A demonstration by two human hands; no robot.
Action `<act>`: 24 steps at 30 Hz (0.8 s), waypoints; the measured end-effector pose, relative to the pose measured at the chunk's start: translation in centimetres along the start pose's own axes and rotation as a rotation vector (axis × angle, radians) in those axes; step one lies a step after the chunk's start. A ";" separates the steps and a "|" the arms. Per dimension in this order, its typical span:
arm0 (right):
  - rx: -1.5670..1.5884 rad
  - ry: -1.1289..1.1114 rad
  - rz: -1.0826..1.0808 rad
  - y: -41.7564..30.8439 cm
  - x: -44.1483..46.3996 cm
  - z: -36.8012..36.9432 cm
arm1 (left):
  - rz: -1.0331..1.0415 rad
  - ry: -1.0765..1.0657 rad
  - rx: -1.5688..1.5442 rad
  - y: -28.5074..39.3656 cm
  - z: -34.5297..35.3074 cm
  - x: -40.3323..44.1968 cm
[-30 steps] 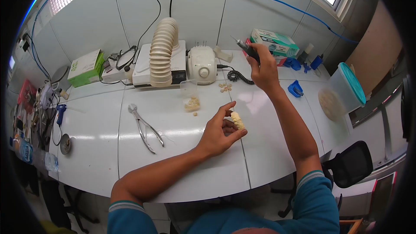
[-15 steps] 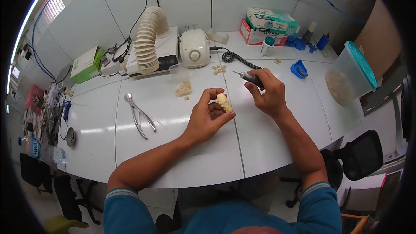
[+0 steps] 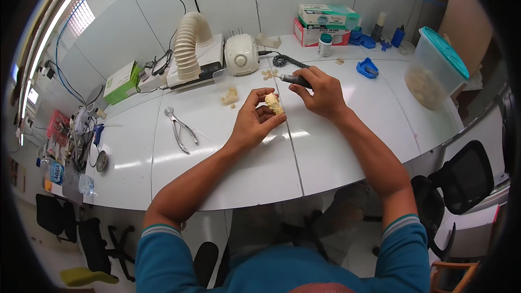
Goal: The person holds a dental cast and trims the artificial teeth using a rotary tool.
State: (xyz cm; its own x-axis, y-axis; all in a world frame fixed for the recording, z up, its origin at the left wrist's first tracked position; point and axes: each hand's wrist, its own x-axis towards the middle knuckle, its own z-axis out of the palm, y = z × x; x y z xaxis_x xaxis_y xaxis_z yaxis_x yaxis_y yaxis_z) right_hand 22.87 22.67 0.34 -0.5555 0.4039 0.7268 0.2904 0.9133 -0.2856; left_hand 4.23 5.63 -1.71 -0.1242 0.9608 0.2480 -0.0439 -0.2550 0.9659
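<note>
My left hand (image 3: 251,122) pinches a small cream-yellow dental model (image 3: 273,104) between thumb and fingers, held up above the table with its bumpy tooth-like side showing. In my right hand (image 3: 324,96) is a dark rotary handpiece (image 3: 296,80), gripped like a pen. Its thin bur points left, a little above the model and apart from it. A coiled cord (image 3: 290,59) runs from the handpiece back to a white control unit (image 3: 241,54). Behind my left hand, a clear cup (image 3: 222,78) lies near a pile of small cream pieces (image 3: 230,96).
Long-handled pliers (image 3: 178,130) lie left of my left hand. At the back stand a ribbed suction hose (image 3: 186,49), a white bottle (image 3: 324,45) and mask boxes (image 3: 325,17). A blue tray (image 3: 367,68) and a teal-lidded tub (image 3: 434,70) are on the right.
The head view has shifted, so the table sits higher in it. My right hand has brought the handpiece left and closer to the model. My left hand still holds the model.
</note>
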 end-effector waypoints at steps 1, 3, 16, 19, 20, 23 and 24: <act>-0.001 0.008 -0.005 -0.1 -0.1 -0.1 | -0.018 0.007 0.016 -0.1 -0.2 -0.1; -0.007 0.024 -0.001 -0.1 0.2 -0.3 | -0.032 0.018 0.030 0.0 -0.5 0.2; 0.089 -0.073 -0.016 -1.5 0.4 -1.3 | -0.079 0.022 -0.004 0.4 -0.8 0.0; 0.083 -0.113 -0.042 -2.1 0.4 -1.2 | -0.111 0.026 -0.010 0.8 -1.1 -0.4; 0.079 -0.126 -0.055 -2.3 0.4 -1.3 | -0.123 0.023 -0.015 0.8 -1.1 -0.4; 0.027 -0.154 -0.104 -2.2 0.2 -0.9 | -0.107 -0.022 0.053 0.3 -1.7 0.3; 0.042 -0.200 -0.047 -2.5 0.3 -1.2 | -0.084 -0.021 -0.017 -0.4 -1.8 0.6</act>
State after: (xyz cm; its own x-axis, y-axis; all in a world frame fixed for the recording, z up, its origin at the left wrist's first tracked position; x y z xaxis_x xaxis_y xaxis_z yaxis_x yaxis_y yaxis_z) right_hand 22.84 20.44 2.04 -0.7125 0.3593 0.6026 0.2298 0.9311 -0.2834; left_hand 2.36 6.15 -2.09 -0.0986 0.9808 0.1682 -0.0702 -0.1755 0.9820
